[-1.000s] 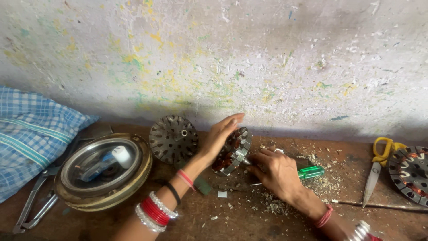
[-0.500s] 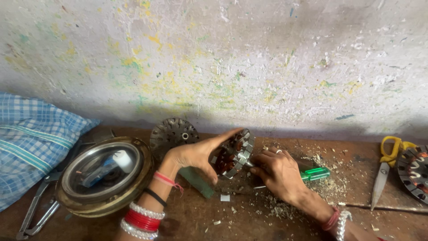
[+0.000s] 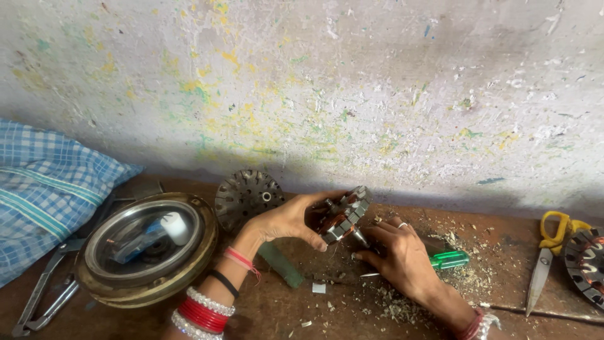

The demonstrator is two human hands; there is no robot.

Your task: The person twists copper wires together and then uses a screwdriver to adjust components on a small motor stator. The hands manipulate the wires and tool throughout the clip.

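L hand (image 3: 290, 219) fingers grip stator (image 3: 343, 215) | R hand (image 3: 397, 257) fingers curled on screwdriver (image 3: 448, 260)

I see no labels, signs or screens from here; the nearest thing to a package is a small blue tube with a white cap (image 3: 151, 236), lying tilted inside the round brass-rimmed metal housing (image 3: 88, 286); any printing is too blurred to tell.

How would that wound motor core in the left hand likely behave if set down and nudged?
The wound motor core looks dense, stacked metal with copper coils, so probably heavy for its size and stiff. Its round, toothed rim suggests it may roll on edge. The left hand grips it tilted; the windings seem the delicate part.
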